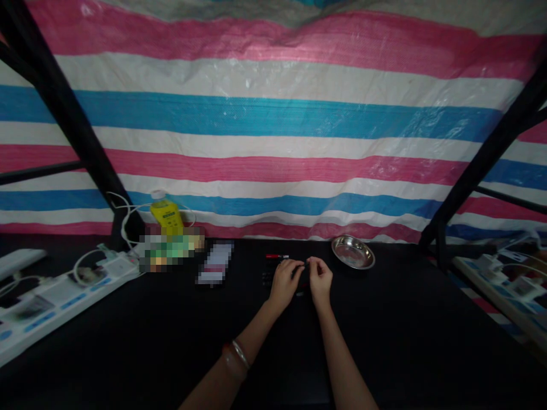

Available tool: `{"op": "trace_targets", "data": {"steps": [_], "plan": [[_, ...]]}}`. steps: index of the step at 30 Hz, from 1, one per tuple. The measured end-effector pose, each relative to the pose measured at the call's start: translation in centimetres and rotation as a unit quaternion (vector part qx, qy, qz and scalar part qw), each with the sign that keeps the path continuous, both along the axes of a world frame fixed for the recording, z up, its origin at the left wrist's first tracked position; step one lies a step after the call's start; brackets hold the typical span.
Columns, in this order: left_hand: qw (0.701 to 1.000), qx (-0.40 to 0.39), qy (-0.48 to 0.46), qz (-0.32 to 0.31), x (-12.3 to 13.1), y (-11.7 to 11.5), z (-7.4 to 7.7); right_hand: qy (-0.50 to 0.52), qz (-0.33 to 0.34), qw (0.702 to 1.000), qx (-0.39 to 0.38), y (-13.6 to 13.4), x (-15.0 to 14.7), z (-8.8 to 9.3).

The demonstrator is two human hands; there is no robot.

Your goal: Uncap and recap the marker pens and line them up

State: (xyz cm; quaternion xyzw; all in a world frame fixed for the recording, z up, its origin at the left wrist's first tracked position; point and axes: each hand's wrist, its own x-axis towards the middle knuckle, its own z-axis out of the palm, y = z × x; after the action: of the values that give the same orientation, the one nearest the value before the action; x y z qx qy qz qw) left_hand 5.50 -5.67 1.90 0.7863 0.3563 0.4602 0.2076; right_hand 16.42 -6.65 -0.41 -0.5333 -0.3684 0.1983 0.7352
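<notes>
My left hand and my right hand are close together over the black table, fingers curled around a thin dark pen-like object held between them. A red-and-black pen lies just beyond my left hand. More dark pens lie to the left of that hand, hard to make out against the dark surface. My left wrist wears bangles.
A small metal bowl sits to the right of my hands. A yellow bottle, blurred packets and a white power strip with cables lie at the left. More sockets lie at right. A striped tarp hangs behind black frame posts.
</notes>
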Motion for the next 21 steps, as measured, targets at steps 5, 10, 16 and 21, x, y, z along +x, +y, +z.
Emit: {"op": "trace_targets", "data": {"steps": [5, 10, 16, 21], "plan": [[1.000, 0.009, -0.012, 0.009, -0.31, 0.26, 0.07, 0.036, 0.043, 0.998, -0.012, 0.16, 0.06, 0.16], [1.000, 0.021, 0.009, 0.010, -0.60, 0.53, -0.06, 0.081, 0.036, 0.996, -0.009, 0.05, 0.07, 0.42], [0.999, 0.027, 0.010, -0.025, -0.71, 0.80, -0.11, 0.081, 0.101, 0.991, -0.022, -0.12, -0.27, 0.76], [0.999, 0.032, 0.007, -0.030, -0.82, 0.88, 0.01, 0.109, 0.073, 0.991, -0.019, -0.14, -0.29, 1.01]]}}
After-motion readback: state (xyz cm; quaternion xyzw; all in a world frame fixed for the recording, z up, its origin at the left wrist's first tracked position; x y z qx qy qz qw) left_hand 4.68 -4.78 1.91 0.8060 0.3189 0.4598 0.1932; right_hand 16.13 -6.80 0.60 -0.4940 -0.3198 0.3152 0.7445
